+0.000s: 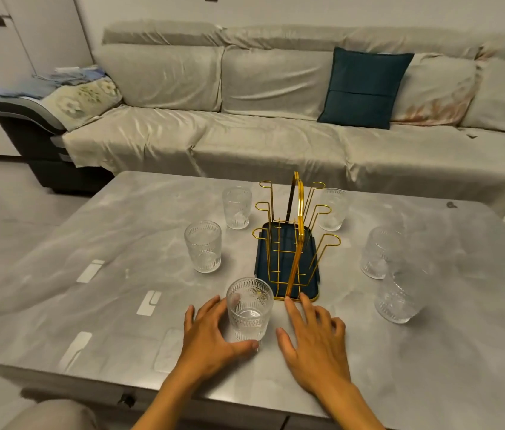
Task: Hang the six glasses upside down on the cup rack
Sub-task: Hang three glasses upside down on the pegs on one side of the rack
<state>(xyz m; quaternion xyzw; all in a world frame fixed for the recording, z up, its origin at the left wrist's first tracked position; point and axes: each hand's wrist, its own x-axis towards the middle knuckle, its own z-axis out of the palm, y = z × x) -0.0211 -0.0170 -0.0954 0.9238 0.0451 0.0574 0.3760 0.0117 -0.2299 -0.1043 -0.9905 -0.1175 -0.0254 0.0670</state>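
The first glass is just being taken; all six stand upright on the grey marbled tabletop [400,367] around the rack [291,243], none hung. The left hand [210,339] curls loosely round the nearest glass [249,308], thumb at its base, not yet closed. The right hand [316,342] lies spread flat beside it. Next likely comes lifting, inverting, and slipping it over a looped prong. The glasses are clear, ribbed and embossed; the rack is thin gold wire on a dark tray.

2 bare forearms, no sleeves; left grip [210,333] and right grip [314,339] without rings, gloves, watch.
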